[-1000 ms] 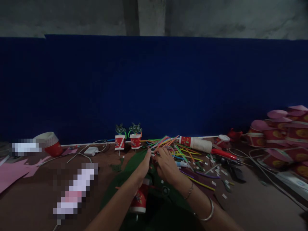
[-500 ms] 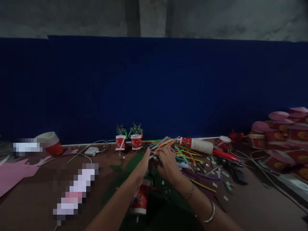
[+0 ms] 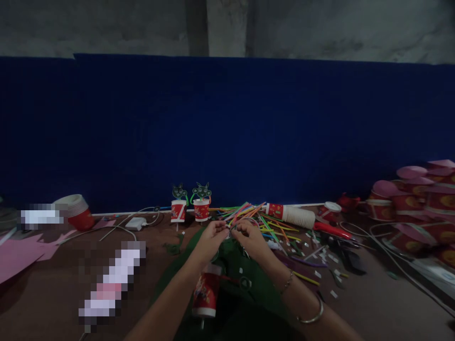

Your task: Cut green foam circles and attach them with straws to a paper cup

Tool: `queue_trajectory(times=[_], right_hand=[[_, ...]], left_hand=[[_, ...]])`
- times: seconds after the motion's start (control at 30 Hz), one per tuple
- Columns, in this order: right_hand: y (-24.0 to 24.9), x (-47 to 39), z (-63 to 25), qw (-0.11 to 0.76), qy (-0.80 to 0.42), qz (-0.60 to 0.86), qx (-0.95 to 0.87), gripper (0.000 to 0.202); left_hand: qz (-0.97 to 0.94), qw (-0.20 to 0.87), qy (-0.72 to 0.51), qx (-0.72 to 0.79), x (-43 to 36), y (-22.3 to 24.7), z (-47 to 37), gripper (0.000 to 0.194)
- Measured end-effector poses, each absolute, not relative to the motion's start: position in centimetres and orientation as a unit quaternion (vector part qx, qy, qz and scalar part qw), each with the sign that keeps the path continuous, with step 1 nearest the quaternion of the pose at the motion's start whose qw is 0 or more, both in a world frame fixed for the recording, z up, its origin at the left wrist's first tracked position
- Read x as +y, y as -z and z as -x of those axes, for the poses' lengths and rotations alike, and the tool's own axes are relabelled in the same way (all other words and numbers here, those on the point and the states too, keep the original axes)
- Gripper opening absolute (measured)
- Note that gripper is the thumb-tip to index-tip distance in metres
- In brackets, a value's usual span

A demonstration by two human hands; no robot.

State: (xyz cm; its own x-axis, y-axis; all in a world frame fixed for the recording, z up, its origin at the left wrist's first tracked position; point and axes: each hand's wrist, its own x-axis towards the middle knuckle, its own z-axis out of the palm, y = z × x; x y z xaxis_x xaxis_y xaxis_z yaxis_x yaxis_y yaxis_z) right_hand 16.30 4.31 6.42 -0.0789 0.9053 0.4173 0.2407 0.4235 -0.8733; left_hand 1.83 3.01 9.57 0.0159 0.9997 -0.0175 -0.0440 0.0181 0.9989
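My left hand (image 3: 212, 239) and my right hand (image 3: 251, 240) face each other above dark green paper (image 3: 177, 270), fingertips close together. Both hands are in a pinch around something small and pale, too small to name. A thin light-coloured loop shows under my right palm; I cannot tell what it belongs to. Nearer me, beneath my left wrist, a red paper cup (image 3: 206, 293) lies on the green paper with a thin stick poking from its near end. To its right is a dark round cutout (image 3: 245, 283) with a pale outline.
Two red cups with green animal-head cutouts (image 3: 202, 208) stand at the back. A pile of coloured sticks (image 3: 245, 213) lies beyond my hands, beside stacked cups (image 3: 296, 215). Pink-topped cups (image 3: 412, 203) crowd the right, near cables. A white adapter (image 3: 135, 223) and pink paper (image 3: 21, 255) lie left.
My left hand has turned, its fingers now curled in toward the right hand. The right hand has shifted slightly to the right, and more of the green paper shows between the wrists.
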Motion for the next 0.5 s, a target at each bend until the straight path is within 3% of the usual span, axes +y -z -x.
queue_trajectory(times=[0.17, 0.5], right_hand=[[-6.4, 4.4, -16.4, 0.557, -0.332, 0.454, -0.610, 0.018], [-7.2, 3.5, -16.2, 0.571, -0.317, 0.454, -0.607, 0.013]], left_hand=[[-0.624, 0.321, -0.499, 0.509, 2.5, -10.0, -1.7, 0.007], [-0.643, 0.338, -0.457, 0.513, 2.8, -9.0, -1.8, 0.016]])
